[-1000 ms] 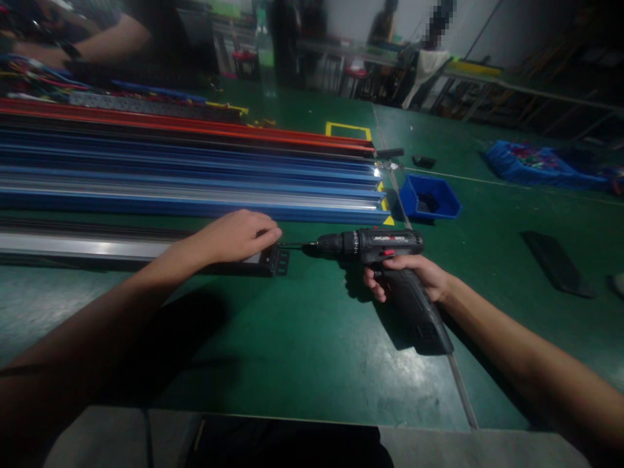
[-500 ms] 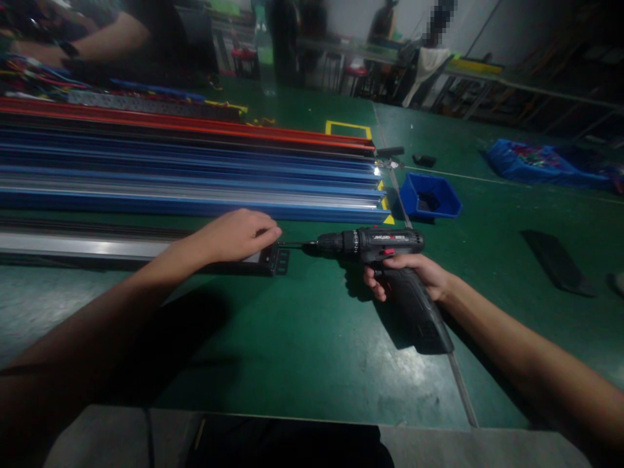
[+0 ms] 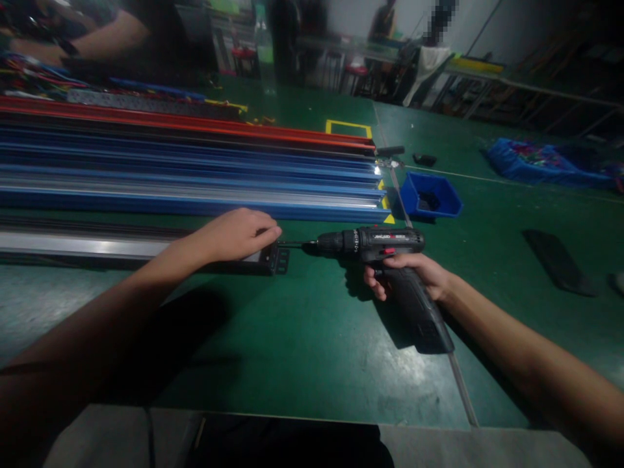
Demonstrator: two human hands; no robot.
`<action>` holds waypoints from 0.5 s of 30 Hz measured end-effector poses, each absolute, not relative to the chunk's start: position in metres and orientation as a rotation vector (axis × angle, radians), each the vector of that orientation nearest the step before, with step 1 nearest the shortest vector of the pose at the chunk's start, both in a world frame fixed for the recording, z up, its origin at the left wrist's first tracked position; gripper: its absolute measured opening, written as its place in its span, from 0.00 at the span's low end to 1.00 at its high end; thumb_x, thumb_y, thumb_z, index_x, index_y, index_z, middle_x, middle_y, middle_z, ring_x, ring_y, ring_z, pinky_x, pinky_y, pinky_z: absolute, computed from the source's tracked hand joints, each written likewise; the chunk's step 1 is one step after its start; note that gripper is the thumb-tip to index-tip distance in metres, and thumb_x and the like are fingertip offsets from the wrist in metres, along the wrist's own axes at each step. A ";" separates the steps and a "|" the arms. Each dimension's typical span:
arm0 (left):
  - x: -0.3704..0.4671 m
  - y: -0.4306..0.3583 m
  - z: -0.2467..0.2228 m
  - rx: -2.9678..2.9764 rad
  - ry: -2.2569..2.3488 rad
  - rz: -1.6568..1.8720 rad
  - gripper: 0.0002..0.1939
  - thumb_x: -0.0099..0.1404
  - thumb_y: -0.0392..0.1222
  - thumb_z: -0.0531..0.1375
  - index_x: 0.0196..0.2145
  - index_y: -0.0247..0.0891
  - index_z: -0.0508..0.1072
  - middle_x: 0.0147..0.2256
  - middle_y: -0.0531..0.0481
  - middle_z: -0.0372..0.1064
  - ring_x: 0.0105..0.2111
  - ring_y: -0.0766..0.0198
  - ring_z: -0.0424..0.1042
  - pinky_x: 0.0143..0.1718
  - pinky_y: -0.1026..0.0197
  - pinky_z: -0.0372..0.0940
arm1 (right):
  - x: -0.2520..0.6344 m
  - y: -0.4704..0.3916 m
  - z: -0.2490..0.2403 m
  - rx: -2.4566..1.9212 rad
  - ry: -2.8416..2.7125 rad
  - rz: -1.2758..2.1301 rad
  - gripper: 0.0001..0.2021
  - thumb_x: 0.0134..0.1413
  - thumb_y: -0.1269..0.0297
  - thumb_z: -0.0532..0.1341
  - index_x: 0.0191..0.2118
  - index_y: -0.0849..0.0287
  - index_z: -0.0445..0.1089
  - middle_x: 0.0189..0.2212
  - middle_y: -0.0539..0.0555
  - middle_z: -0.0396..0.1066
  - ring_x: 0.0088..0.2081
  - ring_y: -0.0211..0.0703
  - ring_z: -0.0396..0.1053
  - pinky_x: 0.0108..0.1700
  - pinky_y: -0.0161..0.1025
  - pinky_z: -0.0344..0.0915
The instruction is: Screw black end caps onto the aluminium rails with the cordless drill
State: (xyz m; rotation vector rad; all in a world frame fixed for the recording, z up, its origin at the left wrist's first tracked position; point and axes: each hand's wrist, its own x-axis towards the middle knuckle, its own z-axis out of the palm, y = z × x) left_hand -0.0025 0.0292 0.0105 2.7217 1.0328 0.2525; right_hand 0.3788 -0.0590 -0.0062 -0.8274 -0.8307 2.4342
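Note:
My right hand (image 3: 407,276) is closed round the handle of a black cordless drill (image 3: 390,242), which lies on its side with its long bit pointing left. The bit's tip meets the right end of a black and silver profile (image 3: 97,246). Over that end rests my left hand (image 3: 236,235), its fingers wrapped on the profile's far side and the thumb on top. A small slotted black bracket (image 3: 282,261) sticks out from the profile's end, beside the bit.
Blue profiles (image 3: 195,188) and a red profile (image 3: 195,123) lie behind. A blue bin (image 3: 431,196) stands behind the drill. Right of it are a dark flat piece (image 3: 556,263) and a blue tray with coloured parts (image 3: 546,159). A person's arm (image 3: 107,40) is at the back left.

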 end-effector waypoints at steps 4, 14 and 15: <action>-0.002 0.029 0.011 2.723 1.041 0.238 0.26 0.75 0.55 0.46 0.31 0.39 0.75 0.31 0.48 0.75 0.31 0.61 0.71 0.34 0.59 0.60 | 0.379 -0.059 -0.006 -0.826 -0.833 2.431 0.16 0.59 0.62 0.67 0.46 0.71 0.74 0.39 0.61 0.78 0.37 0.44 0.78 0.44 0.40 0.75; -0.002 0.029 0.012 2.716 1.048 0.216 0.26 0.75 0.55 0.46 0.32 0.39 0.75 0.32 0.48 0.75 0.32 0.61 0.72 0.35 0.59 0.59 | 0.378 -0.059 -0.005 -0.821 -0.783 2.452 0.15 0.59 0.63 0.68 0.46 0.71 0.75 0.39 0.61 0.78 0.38 0.44 0.78 0.44 0.39 0.75; -0.003 0.029 0.011 2.716 1.048 0.214 0.26 0.75 0.56 0.46 0.32 0.39 0.75 0.32 0.48 0.75 0.32 0.60 0.72 0.35 0.59 0.60 | 0.378 -0.059 -0.005 -0.822 -0.778 2.454 0.16 0.59 0.63 0.68 0.46 0.71 0.75 0.39 0.61 0.78 0.38 0.44 0.78 0.44 0.39 0.75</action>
